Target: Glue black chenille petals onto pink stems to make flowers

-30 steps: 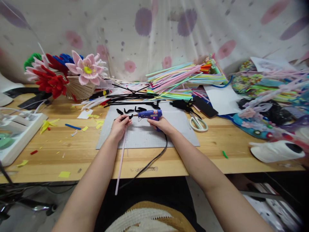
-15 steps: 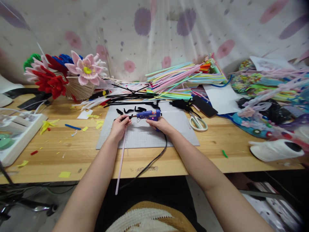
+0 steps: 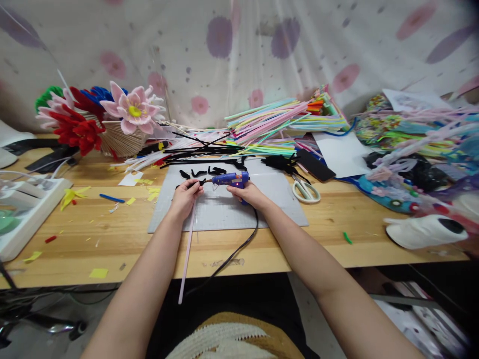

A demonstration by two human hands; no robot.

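Note:
My right hand [image 3: 245, 193] is wrapped round the handle of a blue glue gun [image 3: 229, 179], whose nozzle points left. Its nozzle meets a small black fuzzy piece [image 3: 202, 182] pinched in my left hand [image 3: 184, 196]. From beneath my left hand a pale pink stick [image 3: 186, 257] slants down past the table's front edge, with a thin wire beside it. Both hands are over a grey cutting mat [image 3: 220, 214]. Several short black fuzzy pieces [image 3: 198, 173] lie on the mat behind the glue gun.
White-handled scissors [image 3: 307, 191] lie at the mat's right edge. Bundles of coloured stems [image 3: 269, 119] and black stems [image 3: 205, 150] are behind. Fuzzy flowers [image 3: 132, 108] stand back left, a power strip [image 3: 37, 209] at left, a white spool [image 3: 424, 232] at right. The gun's cord [image 3: 239, 247] hangs over the front edge.
The view has shifted slightly. Both hands keep nearly the same pose, with the glue gun's nozzle still at the black piece.

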